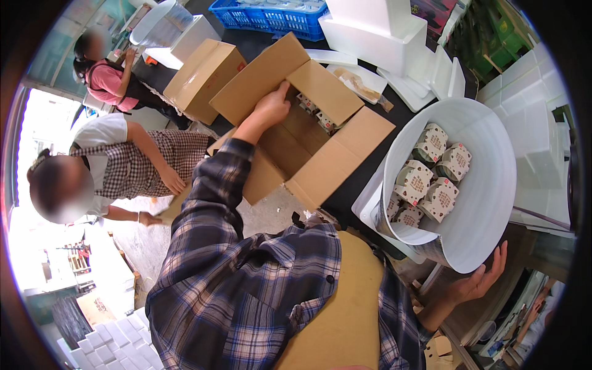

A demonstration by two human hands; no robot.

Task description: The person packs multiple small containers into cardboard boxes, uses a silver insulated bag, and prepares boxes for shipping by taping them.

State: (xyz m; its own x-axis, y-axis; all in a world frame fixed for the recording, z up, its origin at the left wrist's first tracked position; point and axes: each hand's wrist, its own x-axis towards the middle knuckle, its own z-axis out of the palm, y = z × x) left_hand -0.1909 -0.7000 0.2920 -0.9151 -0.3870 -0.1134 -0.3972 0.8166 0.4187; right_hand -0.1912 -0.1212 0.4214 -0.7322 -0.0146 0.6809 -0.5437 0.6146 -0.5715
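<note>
So the paper-sleeved food packs (412, 182) are sitting in two places: a cluster is piling up loosely in the white round tub (484, 203), and more are showing down inside the open cardboard box (287, 145). My worry is the tub. The right hand (478, 280) is resting against its outer wall, fingers spread and pinching nothing, so it's probably only steadying it. The tub is standing right by the edge of the black counter (354, 188), so a hard nudge could be sending it over, and that kinked rim isn't looking sturdy either.

The left hand (274, 105) is bending over the box by the flap folds; I can't tell whether that grip is pinching the cardboard or just touching it. The flaps are splaying out every way (that near flap (339, 157) is pointing almost at the tub), so one could be snagging a sleeve or bumping the tub if the box is getting shoved. The packs are also leaning on each other at odd angles, so a jolt could be denting corners.
</note>
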